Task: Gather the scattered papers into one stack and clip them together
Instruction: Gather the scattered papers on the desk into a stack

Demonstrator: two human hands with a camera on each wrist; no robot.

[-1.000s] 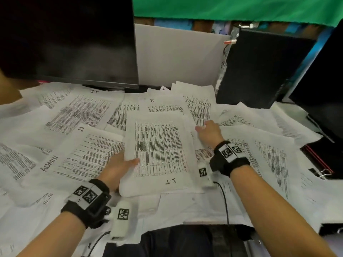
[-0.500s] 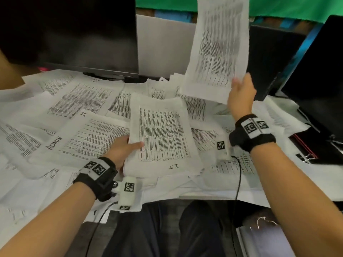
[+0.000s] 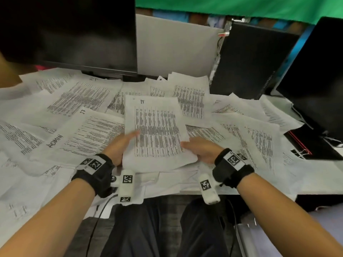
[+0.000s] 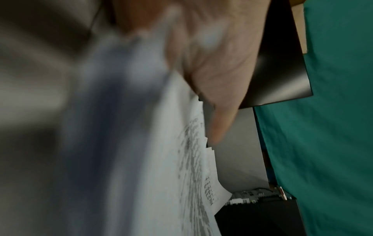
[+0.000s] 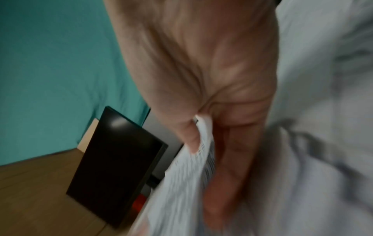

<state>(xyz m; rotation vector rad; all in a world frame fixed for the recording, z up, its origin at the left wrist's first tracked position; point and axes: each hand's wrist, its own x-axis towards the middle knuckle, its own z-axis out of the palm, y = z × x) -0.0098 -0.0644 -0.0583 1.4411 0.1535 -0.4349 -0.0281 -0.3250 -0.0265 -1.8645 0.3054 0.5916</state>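
Observation:
A stack of printed sheets (image 3: 156,130) sits in front of me, its top page marked "IT". My left hand (image 3: 121,145) holds its left edge with the thumb on top. My right hand (image 3: 199,149) pinches the lower right corner, thumb above and fingers below, as the right wrist view shows at the paper edge (image 5: 201,143). In the left wrist view the stack (image 4: 161,159) runs blurred under my left thumb (image 4: 218,124). Many loose printed pages (image 3: 78,97) lie scattered over the desk. A binder clip (image 3: 304,152) lies at the right on a black surface.
A dark monitor (image 3: 70,32) stands at the back left and a black computer case (image 3: 254,58) at the back right. Another dark screen (image 3: 319,75) stands at the far right. A page marked "ADMIN" (image 3: 55,143) lies left of the stack. My legs show below the desk edge.
My right hand held a sheet high in the air half a second ago; it has come down, the sheet now lies on top of the stack, and both hands hold the stack.

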